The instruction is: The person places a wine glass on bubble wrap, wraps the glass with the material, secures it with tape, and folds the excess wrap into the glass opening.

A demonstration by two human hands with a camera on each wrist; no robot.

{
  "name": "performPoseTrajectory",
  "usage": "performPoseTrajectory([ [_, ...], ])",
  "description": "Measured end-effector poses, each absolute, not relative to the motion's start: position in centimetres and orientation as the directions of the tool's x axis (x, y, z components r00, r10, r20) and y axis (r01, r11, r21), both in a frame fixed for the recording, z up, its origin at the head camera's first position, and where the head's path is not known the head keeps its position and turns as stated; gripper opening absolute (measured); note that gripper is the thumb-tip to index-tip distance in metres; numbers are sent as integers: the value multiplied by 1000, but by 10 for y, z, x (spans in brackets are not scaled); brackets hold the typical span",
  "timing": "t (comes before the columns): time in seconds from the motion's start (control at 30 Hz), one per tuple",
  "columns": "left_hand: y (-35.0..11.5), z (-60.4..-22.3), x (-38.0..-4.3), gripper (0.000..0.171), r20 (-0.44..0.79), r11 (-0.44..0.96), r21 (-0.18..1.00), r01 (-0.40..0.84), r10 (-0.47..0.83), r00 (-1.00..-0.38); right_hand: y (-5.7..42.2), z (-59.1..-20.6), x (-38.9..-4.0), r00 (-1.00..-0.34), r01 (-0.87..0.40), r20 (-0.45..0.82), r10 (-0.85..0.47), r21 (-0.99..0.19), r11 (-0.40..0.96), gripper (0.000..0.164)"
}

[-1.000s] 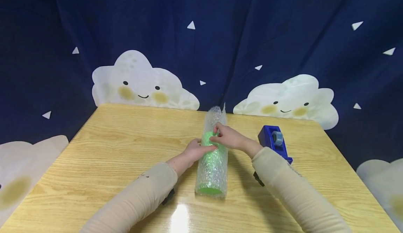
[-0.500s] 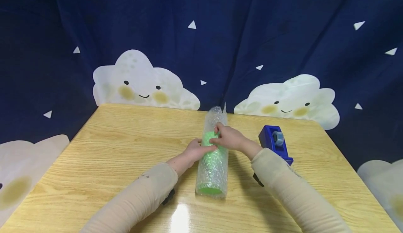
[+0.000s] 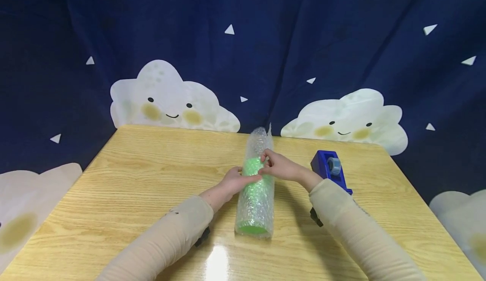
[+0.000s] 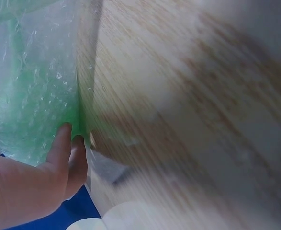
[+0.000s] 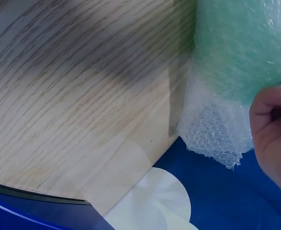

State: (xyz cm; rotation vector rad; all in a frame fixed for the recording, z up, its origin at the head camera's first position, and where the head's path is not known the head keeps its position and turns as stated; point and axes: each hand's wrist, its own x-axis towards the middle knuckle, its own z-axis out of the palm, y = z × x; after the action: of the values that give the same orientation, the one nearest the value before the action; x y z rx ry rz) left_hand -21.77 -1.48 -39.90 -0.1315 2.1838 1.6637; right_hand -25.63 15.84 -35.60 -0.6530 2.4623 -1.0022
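Note:
A green cylinder (image 3: 253,229) lies lengthwise on the table inside a roll of clear bubble wrap (image 3: 255,207), whose far end extends beyond the green. My left hand (image 3: 232,182) holds the roll from the left, thumb across its top and fingers along its side. In the left wrist view, the fingertips (image 4: 63,139) of that hand touch the wrap low down near the table. Over the roll's upper right, my right hand (image 3: 282,167) has its fingers curled and pinches at the bubble wrap. Its fingertips are partly cut off in the right wrist view.
A blue tape dispenser (image 3: 329,167) with a roll of clear tape (image 3: 334,166) stands to the right of the bubble-wrapped roll. The wooden table (image 3: 159,163) ends at a dark blue curtain (image 3: 265,53) printed with clouds. The wrap's far end reaches that back edge.
My right hand has shifted slightly to the right across the wrap. My left hand, the wrapped cylinder and the dispenser stay in place.

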Motion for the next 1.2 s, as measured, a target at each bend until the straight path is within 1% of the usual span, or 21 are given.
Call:
performPoseTrajectory([
  [0.23,-16,-400,-219,90,-381,300,898,-322,165,-910,157,-357,-255,-813,-279,-170,-557,-726,629,24],
  [0.47,-16,-399,-219,90,-388,313,892,-325,163,-907,156,-357,-249,-851,-288,-143,-506,-678,676,24],
  [0.6,-15,-400,-219,91,-387,307,893,-329,153,-909,159,-359,-247,-863,-271,-143,-485,-678,683,25],
  [0.83,-13,-400,-218,90,-390,311,890,-335,135,-911,166,-361,-247,-831,-221,-197,-520,-742,634,23],
  [0.97,-13,-400,-218,89,-394,307,889,-340,133,-910,166,-359,-247,-830,-206,-212,-515,-742,638,23],
  [1.07,-13,-399,-218,89,-396,309,888,-341,135,-908,165,-357,-246,-848,-189,-218,-482,-726,661,25],
  [1.2,-14,-399,-218,88,-393,316,887,-336,136,-909,167,-358,-246,-883,-120,-252,-397,-696,708,31],
])
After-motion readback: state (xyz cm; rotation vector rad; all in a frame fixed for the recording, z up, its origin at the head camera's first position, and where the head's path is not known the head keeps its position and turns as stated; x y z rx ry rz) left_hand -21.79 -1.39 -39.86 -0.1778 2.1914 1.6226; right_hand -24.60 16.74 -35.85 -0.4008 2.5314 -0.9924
